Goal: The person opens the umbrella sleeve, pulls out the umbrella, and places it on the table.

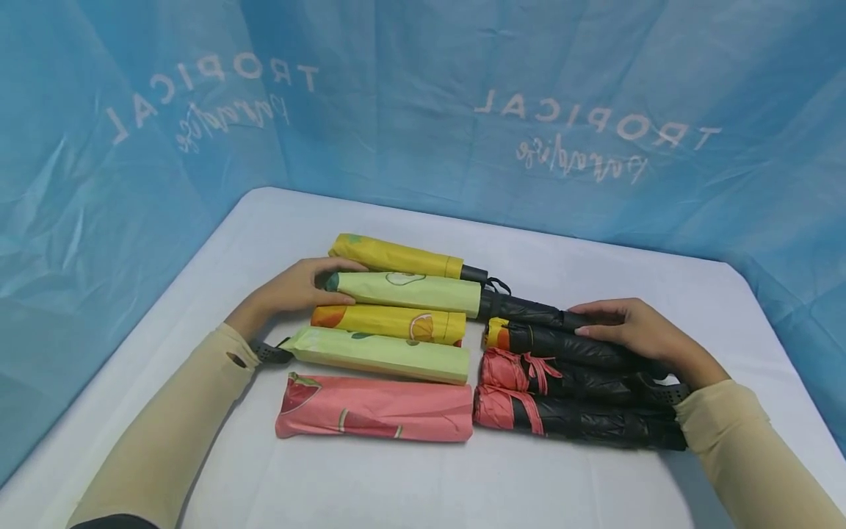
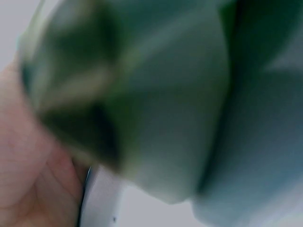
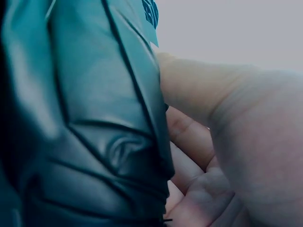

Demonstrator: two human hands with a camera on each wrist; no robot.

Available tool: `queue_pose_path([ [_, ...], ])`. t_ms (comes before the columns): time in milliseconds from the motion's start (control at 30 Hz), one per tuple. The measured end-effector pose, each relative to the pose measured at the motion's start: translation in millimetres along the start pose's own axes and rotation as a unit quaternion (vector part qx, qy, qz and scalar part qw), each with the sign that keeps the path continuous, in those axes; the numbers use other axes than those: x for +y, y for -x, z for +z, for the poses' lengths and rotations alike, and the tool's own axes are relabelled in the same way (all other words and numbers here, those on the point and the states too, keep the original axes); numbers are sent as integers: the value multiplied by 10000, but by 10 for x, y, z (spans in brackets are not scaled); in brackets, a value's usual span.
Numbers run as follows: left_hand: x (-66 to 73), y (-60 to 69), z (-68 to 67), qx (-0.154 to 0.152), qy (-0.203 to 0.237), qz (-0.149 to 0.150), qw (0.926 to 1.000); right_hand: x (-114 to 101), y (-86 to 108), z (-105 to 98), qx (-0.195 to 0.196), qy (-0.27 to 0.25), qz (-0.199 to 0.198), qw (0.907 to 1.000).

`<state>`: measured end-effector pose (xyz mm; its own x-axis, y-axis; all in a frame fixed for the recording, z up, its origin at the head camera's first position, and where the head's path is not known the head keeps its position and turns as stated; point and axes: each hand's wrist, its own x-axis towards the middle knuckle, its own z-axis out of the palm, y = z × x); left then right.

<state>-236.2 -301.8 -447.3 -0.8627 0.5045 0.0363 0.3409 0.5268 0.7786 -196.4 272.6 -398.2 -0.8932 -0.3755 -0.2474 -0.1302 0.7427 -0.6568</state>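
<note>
In the head view a light green sleeve with an avocado print (image 1: pixel 423 294) lies crosswise, a folded black umbrella (image 1: pixel 522 308) running on from its right end. My left hand (image 1: pixel 300 285) grips the sleeve's left end between thumb and fingers. At the far end of the black umbrella, my right hand (image 1: pixel 634 323) holds the tip between fingers and thumb. The left wrist view has a blurred green fabric end (image 2: pixel 161 104) beside the palm. Dark creased fabric (image 3: pixel 94 118) fills the left of the right wrist view, next to the fingers.
Behind lies a yellow umbrella (image 1: pixel 396 255) with a black end. In front are a yellow sleeve (image 1: pixel 390 323), another light green one (image 1: pixel 390 356) and a pink one (image 1: pixel 377 411). Black folded umbrellas with yellow (image 1: pixel 568 345) or pink ends (image 1: pixel 581 420) lie right, below my right hand.
</note>
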Motion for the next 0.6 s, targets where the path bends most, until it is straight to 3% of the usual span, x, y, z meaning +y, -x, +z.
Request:
queue_pose_path([
  [233, -13, 2, 16, -8, -15, -148, 9999, 9, 6, -4, 29, 47, -151, 9999],
  [600, 21, 9, -8, -3, 40, -145, 9999, 13, -5, -1, 183, 187, -468, 9986],
])
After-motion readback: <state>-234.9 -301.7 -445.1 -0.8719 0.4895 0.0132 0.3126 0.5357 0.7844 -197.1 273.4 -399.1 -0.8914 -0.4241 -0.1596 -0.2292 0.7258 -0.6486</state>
